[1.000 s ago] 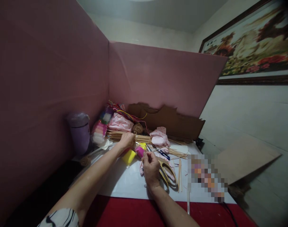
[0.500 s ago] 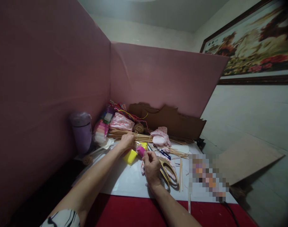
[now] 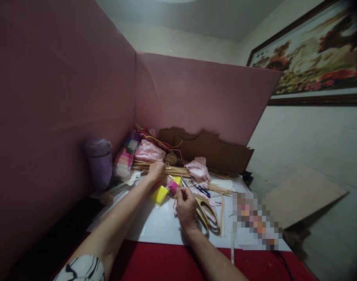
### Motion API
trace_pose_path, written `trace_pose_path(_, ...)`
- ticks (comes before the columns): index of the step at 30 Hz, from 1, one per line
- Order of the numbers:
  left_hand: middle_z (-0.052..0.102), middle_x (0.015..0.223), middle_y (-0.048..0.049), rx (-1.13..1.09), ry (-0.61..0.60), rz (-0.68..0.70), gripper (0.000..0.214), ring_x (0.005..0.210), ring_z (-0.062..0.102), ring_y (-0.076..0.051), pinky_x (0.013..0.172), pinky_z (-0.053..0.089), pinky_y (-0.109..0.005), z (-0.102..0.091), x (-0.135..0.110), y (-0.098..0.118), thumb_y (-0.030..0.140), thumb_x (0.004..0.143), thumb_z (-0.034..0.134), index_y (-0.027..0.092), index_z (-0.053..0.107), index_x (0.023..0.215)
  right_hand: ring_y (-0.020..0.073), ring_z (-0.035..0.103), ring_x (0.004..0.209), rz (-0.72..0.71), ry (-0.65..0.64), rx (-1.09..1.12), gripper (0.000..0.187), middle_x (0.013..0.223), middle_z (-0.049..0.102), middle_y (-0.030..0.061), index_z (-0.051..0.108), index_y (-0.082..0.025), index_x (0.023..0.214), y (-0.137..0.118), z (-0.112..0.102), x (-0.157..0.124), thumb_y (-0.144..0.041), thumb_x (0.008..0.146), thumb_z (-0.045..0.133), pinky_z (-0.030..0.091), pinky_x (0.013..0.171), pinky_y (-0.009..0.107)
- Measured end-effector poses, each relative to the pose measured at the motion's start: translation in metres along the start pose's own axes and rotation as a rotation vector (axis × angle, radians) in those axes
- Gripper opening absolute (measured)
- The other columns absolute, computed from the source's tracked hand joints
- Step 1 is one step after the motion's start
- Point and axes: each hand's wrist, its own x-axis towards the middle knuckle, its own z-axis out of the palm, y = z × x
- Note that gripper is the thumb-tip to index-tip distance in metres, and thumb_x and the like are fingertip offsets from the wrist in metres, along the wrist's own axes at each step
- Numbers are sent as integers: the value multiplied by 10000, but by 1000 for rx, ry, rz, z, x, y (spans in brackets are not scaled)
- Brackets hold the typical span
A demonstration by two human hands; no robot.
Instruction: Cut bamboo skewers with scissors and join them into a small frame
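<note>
My left hand (image 3: 156,171) is closed over a bundle of thin wooden sticks (image 3: 178,171) that lies across the back of the white sheet (image 3: 161,222). My right hand (image 3: 184,206) is pinched on one thin stick (image 3: 181,178) that rises toward the bundle. Yellow and pink foam pieces (image 3: 165,190) lie between my hands. Scissors with yellow handles (image 3: 208,215) rest just right of my right hand.
A purple cup (image 3: 100,163) stands at the left by the pink board wall (image 3: 64,97). Pink dotted fabric (image 3: 198,168), a twine ball (image 3: 170,159), coloured cords and cut brown cardboard (image 3: 207,150) crowd the back. Loose sticks (image 3: 222,212) lie at the right. Red cloth (image 3: 155,263) covers the near edge.
Both hands stay nearly in place; my left hand has shifted slightly along the stick bundle and my right hand keeps its pinch on the single stick.
</note>
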Motion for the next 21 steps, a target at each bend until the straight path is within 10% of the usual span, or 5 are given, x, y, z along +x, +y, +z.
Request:
trace_pose_path(10, 650, 876, -69, -143, 210, 187, 217, 841, 599, -176, 689, 420, -249, -20, 5, 36, 129, 781, 456, 187, 662, 821, 118, 520, 530, -313, -135, -128, 178, 629, 572, -5, 560, -175, 815, -6, -9, -10, -312, 880, 466, 387, 505, 215)
trace_pose_path(21, 514, 586, 41, -780, 804, 307, 67, 565, 462, -84, 555, 353, -193, -128, -14, 25, 200, 727, 569, 153, 551, 683, 123, 564, 564, -347, -55, -32, 149, 675, 593, 0, 508, -187, 864, -11, -13, -6, -289, 912, 409, 428, 521, 225)
